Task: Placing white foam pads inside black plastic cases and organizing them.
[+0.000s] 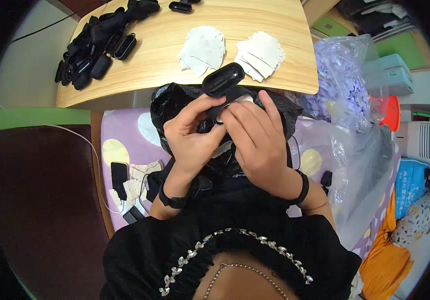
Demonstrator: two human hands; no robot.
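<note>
Above my lap, my left hand [192,132] pinches a glossy black oval piece [223,79] by its black strap-like part. It resembles a small case with a hollow front. My right hand [260,145] meets it from the other side, thumb and fingertips pressed together on a white card-like piece [245,98] beside the strap. The fingers hide most of that piece. Two loose stacks of off-white cards with scalloped edges, a left stack [202,49] and a right stack [261,54], lie on the table just beyond my hands. A black plastic bag [167,107] spreads across my lap underneath.
On the wooden table [160,60], a heap of similar black pieces [92,47] lies at the far left. A phone [120,180] and more cards [136,187] rest on the bedding to my left. At right stands a clear bag of lilac items [342,82] near a red container [391,114].
</note>
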